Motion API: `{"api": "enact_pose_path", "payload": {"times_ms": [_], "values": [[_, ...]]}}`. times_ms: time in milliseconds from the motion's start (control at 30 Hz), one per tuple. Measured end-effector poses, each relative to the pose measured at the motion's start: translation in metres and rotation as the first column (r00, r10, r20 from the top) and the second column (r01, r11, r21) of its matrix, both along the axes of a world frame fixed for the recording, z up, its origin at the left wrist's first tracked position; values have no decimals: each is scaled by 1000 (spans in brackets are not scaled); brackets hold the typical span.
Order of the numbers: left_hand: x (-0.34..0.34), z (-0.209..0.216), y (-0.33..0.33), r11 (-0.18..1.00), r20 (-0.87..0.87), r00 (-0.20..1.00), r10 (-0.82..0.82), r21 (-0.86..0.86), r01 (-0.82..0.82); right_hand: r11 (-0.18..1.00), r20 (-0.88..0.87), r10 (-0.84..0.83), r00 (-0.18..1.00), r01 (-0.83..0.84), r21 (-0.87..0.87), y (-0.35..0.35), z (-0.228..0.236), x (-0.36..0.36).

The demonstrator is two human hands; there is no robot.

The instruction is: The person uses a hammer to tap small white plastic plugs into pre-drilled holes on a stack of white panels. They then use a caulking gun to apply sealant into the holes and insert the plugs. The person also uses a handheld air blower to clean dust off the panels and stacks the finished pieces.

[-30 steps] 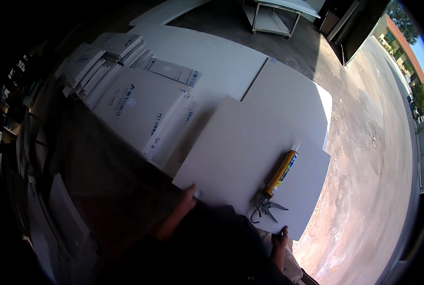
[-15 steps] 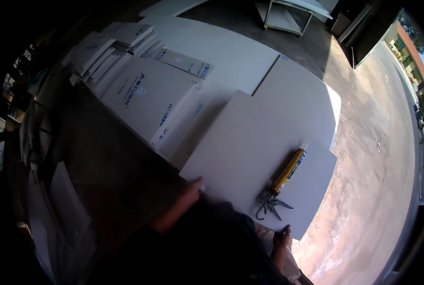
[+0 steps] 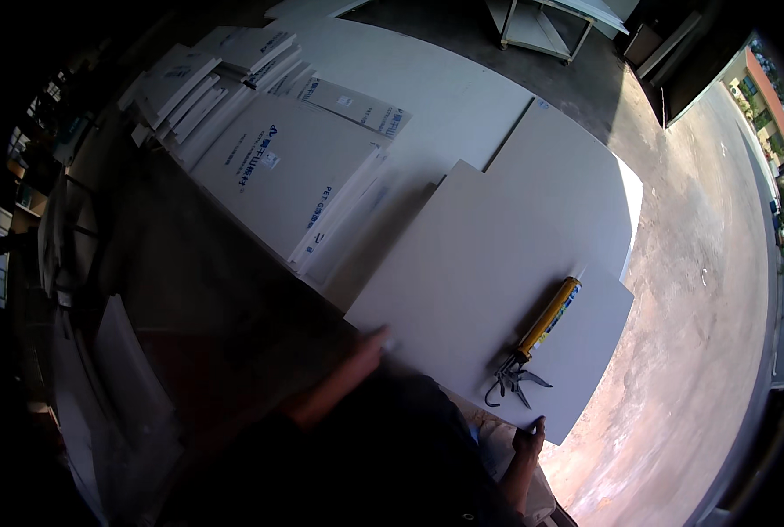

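A large white board (image 3: pixel 462 263) lies flat in front of me on top of other white sheets. On its right part rests a caulking gun (image 3: pixel 512 376) with a yellow sealant tube (image 3: pixel 550 318), nozzle pointing away from me; neither hand touches it. My right hand (image 3: pixel 527 442) grips the board's near right edge, thumb on top, other fingers hidden beneath. At the near left edge, my left hand (image 3: pixel 372 350) touches the board; its fingers are dark and blurred, with a small pale spot beside them that I cannot make out.
Stacks of white panels with blue print (image 3: pixel 269 162) stand to the left. More panels (image 3: pixel 133 378) lean at lower left. A metal-framed cart (image 3: pixel 541 35) is at the back. Sunlit concrete floor (image 3: pixel 699 307) runs along the right, beyond the table's edge.
The whole view has shifted slightly, so panels, board and caulking gun appear farther right. Both hands stay at the board's near edge, and the caulking gun keeps its place on the board.
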State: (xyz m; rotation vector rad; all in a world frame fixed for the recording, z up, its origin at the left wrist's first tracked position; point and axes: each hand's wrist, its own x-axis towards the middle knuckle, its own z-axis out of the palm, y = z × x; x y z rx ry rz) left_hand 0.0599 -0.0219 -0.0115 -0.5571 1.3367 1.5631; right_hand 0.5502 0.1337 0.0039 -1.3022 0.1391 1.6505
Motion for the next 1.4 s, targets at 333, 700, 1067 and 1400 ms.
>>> {"api": "enact_pose_path", "payload": {"times_ms": [333, 700, 1067, 1400], "values": [[2, 16, -5, 998, -2, 999, -34, -54, 34, 430, 642, 681, 354, -902, 41, -26, 3, 33], [62, -23, -137, 615, -463, 406, -788, -558, 557, 336, 956, 292, 5, -937, -98, 81, 169, -211], [166, -78, -357, 776, -442, 826, -350, -631, -9, 457, 977, 120, -174, -865, -210, 168, 59, -225], [271, -98, -447, 839, -107, 989, -104, -543, 30, 519, 817, 122, -563, -665, -536, 157, 70, -246]]}}
